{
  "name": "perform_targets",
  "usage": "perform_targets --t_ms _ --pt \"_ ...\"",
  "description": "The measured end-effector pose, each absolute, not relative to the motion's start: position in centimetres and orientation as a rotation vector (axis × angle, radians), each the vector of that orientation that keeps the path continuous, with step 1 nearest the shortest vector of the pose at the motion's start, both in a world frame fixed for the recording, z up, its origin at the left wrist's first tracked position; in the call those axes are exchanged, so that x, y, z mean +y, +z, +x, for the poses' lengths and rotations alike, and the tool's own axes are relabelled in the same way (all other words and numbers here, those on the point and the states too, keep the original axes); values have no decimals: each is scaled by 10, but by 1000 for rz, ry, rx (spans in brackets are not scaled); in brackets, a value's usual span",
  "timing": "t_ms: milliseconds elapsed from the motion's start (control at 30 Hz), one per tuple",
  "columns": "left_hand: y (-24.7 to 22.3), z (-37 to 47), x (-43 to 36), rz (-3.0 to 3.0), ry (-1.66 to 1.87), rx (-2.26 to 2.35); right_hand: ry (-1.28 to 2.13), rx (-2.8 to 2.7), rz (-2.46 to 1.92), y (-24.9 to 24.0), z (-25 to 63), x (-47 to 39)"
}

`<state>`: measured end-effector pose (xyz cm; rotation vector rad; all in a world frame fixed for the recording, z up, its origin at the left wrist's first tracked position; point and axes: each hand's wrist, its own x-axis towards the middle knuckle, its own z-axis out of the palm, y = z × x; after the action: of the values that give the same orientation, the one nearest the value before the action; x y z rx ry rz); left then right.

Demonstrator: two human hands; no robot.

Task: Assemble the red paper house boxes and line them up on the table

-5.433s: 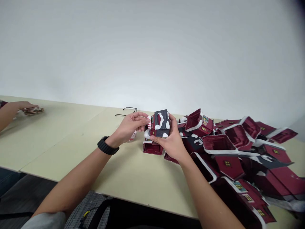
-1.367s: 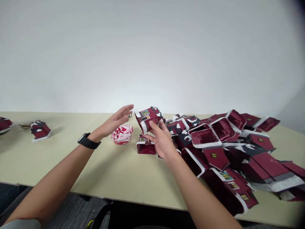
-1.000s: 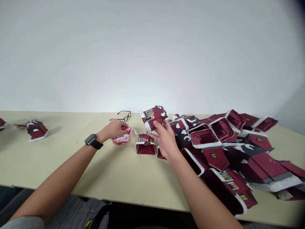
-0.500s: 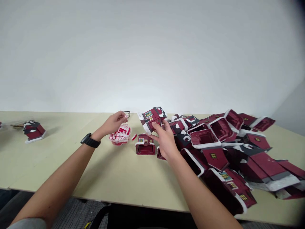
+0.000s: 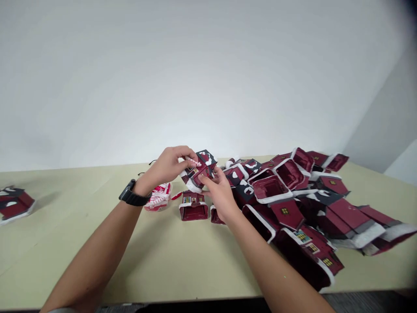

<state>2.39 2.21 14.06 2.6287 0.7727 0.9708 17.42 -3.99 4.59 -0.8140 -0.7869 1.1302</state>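
Observation:
A small dark red house (image 5: 206, 161) with a snowy dark roof and white base is tilted in my right hand (image 5: 221, 193), whose thumb presses its front. My left hand (image 5: 171, 165) pinches a small red-and-white striped piece (image 5: 193, 161) against the house front. Below the held house, another red house (image 5: 194, 208) lies with its hollow base facing me. A clear bag of red-and-white striped pieces (image 5: 158, 198) sits left of it, and a small red piece (image 5: 176, 196) lies between them.
Many similar red houses (image 5: 286, 213) are heaped on the right of the pale table (image 5: 156, 261). One more house (image 5: 16, 204) stands at the far left. Behind the table rises a plain wall. Thin dark loops lie partly behind my left hand.
My left hand has moved right, from above the bag to the held house, bringing the striped piece to its front. The view has shifted slightly.

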Motion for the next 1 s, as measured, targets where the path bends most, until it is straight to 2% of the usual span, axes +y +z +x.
perform_targets --t_ms 100,367,633,833,1000 --pt "135 23 28 2561 910 763 1117 -795 -813 46 174 -39" --pt "134 17 36 2600 1026 652 1178 -846 -812 49 174 -47" --pt "140 9 33 2632 906 690 1195 -863 -841 49 172 -48" --pt "137 12 32 2806 1088 615 1281 -831 -813 49 176 -48" --pt "137 10 34 2983 971 652 1295 -843 -798 48 178 -47"
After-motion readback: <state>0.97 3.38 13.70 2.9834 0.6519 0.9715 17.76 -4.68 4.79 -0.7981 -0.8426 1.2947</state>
